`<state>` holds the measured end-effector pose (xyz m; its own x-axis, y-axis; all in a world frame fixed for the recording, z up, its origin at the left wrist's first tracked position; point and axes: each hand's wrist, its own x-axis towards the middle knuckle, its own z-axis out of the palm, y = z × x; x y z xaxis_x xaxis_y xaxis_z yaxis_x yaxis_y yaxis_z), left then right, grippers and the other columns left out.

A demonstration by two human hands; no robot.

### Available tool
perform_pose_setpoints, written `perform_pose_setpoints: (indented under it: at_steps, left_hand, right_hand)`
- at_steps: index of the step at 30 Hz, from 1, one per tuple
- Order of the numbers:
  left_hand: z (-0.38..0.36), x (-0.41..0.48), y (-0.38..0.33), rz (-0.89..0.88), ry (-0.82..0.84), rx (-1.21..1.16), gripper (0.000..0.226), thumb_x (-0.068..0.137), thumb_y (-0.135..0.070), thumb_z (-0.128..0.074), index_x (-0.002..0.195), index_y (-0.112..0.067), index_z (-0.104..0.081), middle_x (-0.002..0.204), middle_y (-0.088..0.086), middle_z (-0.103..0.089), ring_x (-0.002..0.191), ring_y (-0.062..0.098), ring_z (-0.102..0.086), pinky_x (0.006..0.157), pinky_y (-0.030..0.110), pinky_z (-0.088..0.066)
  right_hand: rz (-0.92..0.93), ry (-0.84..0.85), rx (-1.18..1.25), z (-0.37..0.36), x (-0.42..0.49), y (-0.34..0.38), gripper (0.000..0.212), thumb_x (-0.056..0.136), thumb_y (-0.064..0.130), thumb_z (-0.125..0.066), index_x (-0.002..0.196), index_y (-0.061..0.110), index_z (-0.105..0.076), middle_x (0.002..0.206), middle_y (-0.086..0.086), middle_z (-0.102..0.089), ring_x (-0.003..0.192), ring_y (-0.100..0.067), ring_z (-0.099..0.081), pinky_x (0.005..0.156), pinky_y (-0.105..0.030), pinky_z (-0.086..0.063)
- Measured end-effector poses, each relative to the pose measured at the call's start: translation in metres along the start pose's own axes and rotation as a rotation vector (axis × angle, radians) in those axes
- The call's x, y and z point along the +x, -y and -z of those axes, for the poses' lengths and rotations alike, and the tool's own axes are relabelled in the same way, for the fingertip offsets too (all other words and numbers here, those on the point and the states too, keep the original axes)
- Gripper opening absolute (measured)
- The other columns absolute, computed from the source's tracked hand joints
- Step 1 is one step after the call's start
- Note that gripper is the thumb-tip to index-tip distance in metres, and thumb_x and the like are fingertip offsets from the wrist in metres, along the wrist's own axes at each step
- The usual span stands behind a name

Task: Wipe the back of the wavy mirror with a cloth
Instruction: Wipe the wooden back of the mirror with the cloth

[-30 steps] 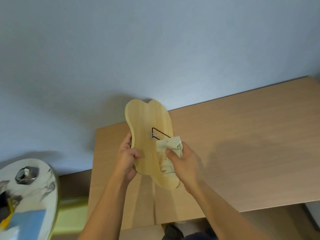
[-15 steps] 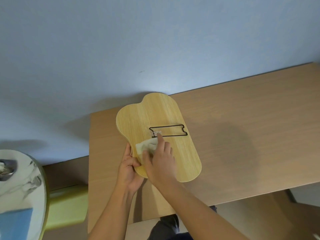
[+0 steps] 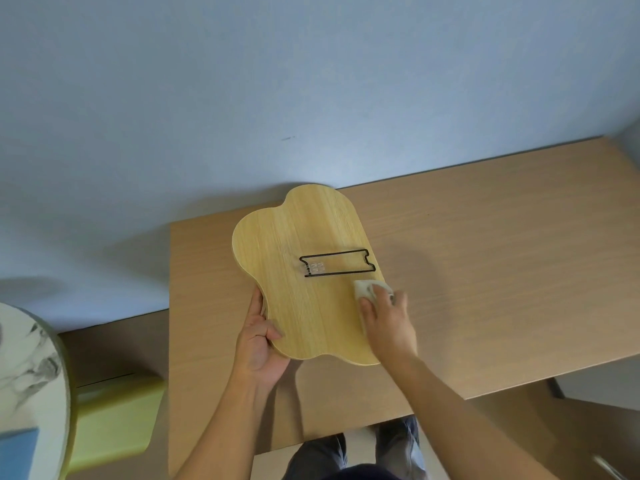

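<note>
The wavy mirror [image 3: 304, 282] lies flat on the desk [image 3: 485, 271], back side up, showing pale wood grain; the reflective face is turned down and is not visible. Its long axis runs from the near edge of the desk toward the wall [image 3: 311, 81], tilted slightly so that the far lobe sits at the desk's rear edge and the near end points toward the person. A black wire stand [image 3: 337, 263] is folded flat across the back, lying crosswise to the long axis, fixed at its left end by a small clear bracket [image 3: 315, 268]. The step in hand is the wiping pass itself. The left hand [image 3: 258, 344] steadies the mirror, its grip closed on the near-left edge with the thumb on top of the wood and the fingers hidden beneath. The right hand [image 3: 386, 320] presses the cloth [image 3: 367, 289] onto the right margin of the back, just below the right end of the wire stand; its grip is a flat, closed hold on the cloth, with only a pale corner showing past the fingertips. Judged from this position, the far lobes and the zone around the stand remain to be covered. The next move calls for even pressure along the grain, care that the cloth does not snag the wire, and a firm left-hand hold to prevent the mirror sliding.
</note>
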<state>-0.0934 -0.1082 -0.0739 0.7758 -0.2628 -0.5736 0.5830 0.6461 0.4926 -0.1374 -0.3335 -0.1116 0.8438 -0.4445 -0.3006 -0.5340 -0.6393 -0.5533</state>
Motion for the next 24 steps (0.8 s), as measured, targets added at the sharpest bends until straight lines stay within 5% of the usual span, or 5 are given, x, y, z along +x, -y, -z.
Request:
perform_pose_setpoints:
  at_steps: [7, 10, 14, 20, 24]
  left_hand:
    - [-0.001, -0.001, -0.003, -0.004, 0.033, 0.029, 0.108, 0.055, 0.018, -0.044, 0.145, -0.038, -0.062, 0.129, 0.003, -0.077, 0.114, 0.033, -0.075, 0.087, 0.06, -0.059]
    - [0.0, 0.0, -0.004, -0.008, 0.05, 0.029, 0.108, 0.054, 0.017, -0.045, 0.145, -0.037, -0.062, 0.129, 0.004, -0.077, 0.115, 0.033, -0.074, 0.088, 0.059, -0.06]
    - [0.003, 0.002, -0.003, 0.019, 0.085, -0.038, 0.109, 0.052, 0.019, -0.045, 0.145, -0.035, -0.063, 0.137, 0.012, -0.074, 0.119, 0.04, -0.072, 0.087, 0.055, -0.064]
    - [0.004, 0.003, -0.002, 0.008, 0.047, -0.013, 0.107, 0.056, 0.018, -0.04, 0.147, -0.036, -0.061, 0.133, 0.004, -0.075, 0.125, 0.039, -0.064, 0.091, 0.065, -0.058]
    - [0.002, 0.002, -0.002, 0.008, 0.061, -0.018, 0.11, 0.054, 0.017, -0.044, 0.149, -0.036, -0.059, 0.137, 0.005, -0.072, 0.132, 0.042, -0.059, 0.097, 0.071, -0.053]
  right_hand:
    - [-0.182, -0.093, -0.029, 0.037, 0.022, -0.018, 0.032, 0.106, 0.035, -0.046, 0.13, 0.014, -0.052, 0.123, -0.02, -0.047, 0.074, -0.035, -0.057, 0.07, -0.044, -0.055]
    - [0.223, 0.013, -0.116, 0.018, -0.008, 0.04, 0.034, 0.103, 0.028, -0.045, 0.136, 0.024, -0.049, 0.134, -0.015, -0.046, 0.087, -0.027, -0.056, 0.078, -0.034, -0.046]
    - [0.465, 0.139, 0.012, -0.019, -0.045, 0.103, 0.04, 0.097, 0.056, -0.04, 0.132, 0.036, -0.044, 0.115, -0.002, -0.04, 0.076, -0.025, -0.057, 0.063, -0.034, -0.05]
    - [0.03, 0.048, -0.019, 0.001, 0.012, 0.011, 0.039, 0.104, 0.047, -0.048, 0.138, 0.028, -0.053, 0.129, -0.009, -0.045, 0.091, -0.035, -0.064, 0.074, -0.041, -0.053]
    - [-0.167, -0.052, -0.05, 0.033, 0.033, -0.021, 0.036, 0.107, 0.041, -0.043, 0.132, 0.018, -0.054, 0.12, -0.012, -0.046, 0.079, -0.033, -0.058, 0.073, -0.049, -0.058]
